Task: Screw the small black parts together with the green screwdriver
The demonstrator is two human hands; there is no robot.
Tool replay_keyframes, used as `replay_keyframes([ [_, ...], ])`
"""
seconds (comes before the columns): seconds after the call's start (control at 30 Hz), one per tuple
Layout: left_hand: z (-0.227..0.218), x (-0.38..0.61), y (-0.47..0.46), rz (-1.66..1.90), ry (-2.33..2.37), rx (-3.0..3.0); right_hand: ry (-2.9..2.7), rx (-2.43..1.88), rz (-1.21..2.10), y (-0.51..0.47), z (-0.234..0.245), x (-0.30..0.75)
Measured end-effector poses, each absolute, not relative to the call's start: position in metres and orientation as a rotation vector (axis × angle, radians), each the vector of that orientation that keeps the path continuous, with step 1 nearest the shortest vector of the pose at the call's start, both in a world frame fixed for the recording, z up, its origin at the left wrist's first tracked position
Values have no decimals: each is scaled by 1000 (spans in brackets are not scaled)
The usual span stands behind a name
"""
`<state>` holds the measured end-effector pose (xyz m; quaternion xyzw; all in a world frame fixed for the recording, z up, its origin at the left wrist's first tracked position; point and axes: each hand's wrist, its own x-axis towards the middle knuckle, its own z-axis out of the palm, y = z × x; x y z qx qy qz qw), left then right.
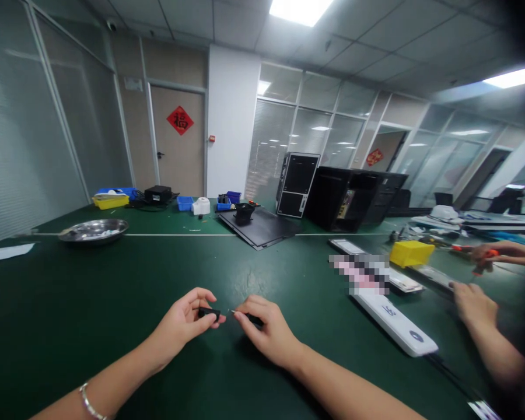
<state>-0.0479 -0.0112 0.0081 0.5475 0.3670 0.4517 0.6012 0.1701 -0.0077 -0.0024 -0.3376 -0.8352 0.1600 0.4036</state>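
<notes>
- Head view: a small black part (209,314) is pinched in the left hand's (190,317) grip, held just above the green desk (114,286).
- A slim dark tool (256,319) is pinched in the right hand's (271,333) grip, its thin tip (233,311) aimed at the part, apart from it.
- Part and tip are seemingly being lined up; steadiness and fine aim would be called for next.
- What the part is cannot be told.

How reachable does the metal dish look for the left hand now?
Probably yes, with some stretch: only green tabletop shows between the left hand and metal dish, though that hand holds a small black piece.
</notes>
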Motion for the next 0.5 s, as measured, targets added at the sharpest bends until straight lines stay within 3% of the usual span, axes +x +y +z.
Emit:
replay_keyframes([
  [0.5, 11, -48, -10, 1039, 918, 1257, -2028, -901, 469, -9, -1, 161],
])
